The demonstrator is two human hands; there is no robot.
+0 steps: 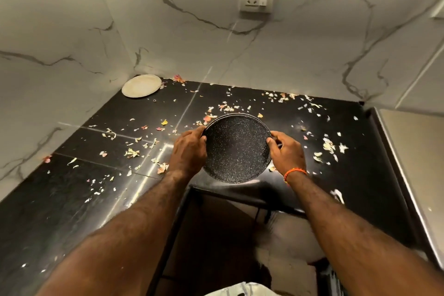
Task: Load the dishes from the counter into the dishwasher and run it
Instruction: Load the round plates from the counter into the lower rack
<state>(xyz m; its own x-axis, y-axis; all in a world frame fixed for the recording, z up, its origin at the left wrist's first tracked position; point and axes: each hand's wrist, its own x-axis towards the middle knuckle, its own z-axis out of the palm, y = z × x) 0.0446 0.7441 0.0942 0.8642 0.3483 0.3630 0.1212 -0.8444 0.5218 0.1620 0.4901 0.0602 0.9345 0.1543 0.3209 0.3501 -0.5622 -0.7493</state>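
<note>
Both hands (189, 149) (287, 151) grip black plates (236, 151); littered black counter (72, 199).

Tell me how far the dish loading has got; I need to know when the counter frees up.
Nothing visibly loaded yet: no dishwasher is in view. In hand: the left hand and right hand grip opposite rims of the black speckled plates, seemingly a stack, near the counter edge. Left: the white plate in the back corner, plus loading and starting the machine.
</note>
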